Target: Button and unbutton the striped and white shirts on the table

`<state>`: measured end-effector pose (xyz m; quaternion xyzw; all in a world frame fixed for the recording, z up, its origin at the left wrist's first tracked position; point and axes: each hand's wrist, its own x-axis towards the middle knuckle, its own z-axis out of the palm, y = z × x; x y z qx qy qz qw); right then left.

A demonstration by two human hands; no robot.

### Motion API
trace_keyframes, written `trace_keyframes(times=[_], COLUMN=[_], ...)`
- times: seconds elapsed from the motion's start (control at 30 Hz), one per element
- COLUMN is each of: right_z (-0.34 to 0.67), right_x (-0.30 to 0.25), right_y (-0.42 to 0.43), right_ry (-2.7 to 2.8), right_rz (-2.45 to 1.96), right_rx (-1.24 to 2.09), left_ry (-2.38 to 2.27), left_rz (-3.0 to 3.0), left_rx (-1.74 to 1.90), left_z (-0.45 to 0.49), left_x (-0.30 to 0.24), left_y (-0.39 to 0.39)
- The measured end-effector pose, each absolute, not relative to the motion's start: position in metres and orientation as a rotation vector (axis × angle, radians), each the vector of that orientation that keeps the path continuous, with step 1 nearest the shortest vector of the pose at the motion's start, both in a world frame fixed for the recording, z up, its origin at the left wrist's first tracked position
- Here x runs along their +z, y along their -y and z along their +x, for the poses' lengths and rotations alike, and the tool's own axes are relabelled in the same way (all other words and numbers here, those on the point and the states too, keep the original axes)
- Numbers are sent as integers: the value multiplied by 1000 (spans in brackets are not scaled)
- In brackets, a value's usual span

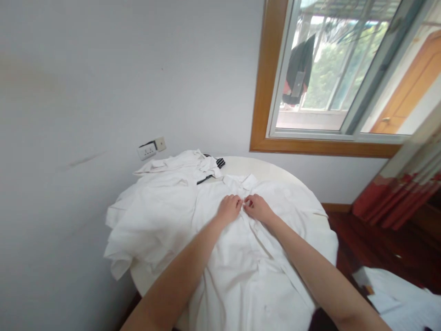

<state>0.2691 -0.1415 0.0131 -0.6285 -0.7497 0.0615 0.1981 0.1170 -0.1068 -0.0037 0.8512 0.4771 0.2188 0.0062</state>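
A white shirt (pixel 237 271) lies spread over the round table (pixel 272 169), its collar toward the wall and its front opening running down toward me. My left hand (pixel 230 208) is closed in a pinch on the left edge of that opening, just below the collar. Facing it, my right hand (pixel 257 208) pinches the other edge, fingertips nearly meeting those of the left. Any button between the fingers is too small to make out. Below the hands the two front edges show a narrow gap.
More white clothes (pixel 155 207) are heaped on the table's left, hanging over its edge. A black striped cloth (pixel 220 162) lies behind them. Beyond are the wall with a socket (pixel 147 151), a wood-framed window (pixel 260 92) and a curtain (pixel 389 197). White items (pixel 396 294) sit at lower right.
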Motion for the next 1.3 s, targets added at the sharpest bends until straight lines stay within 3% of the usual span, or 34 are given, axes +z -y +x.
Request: trace_keyframes(times=[0.83,1.13,1.3], right_z=[259,287,291], right_x=[30,14,15], right_y=[154,135,138], right_ry=[2196,1852,1842], right_rz=[-1890,-1775,-1675], right_rx=[-152,269,320], left_ry=[-1576,-1516,-1540], left_rz=[2819,2732,2664], left_rx=[439,699,715], left_z=[127,124,125], left_x=[6,1,-1], left_y=[109,108,108])
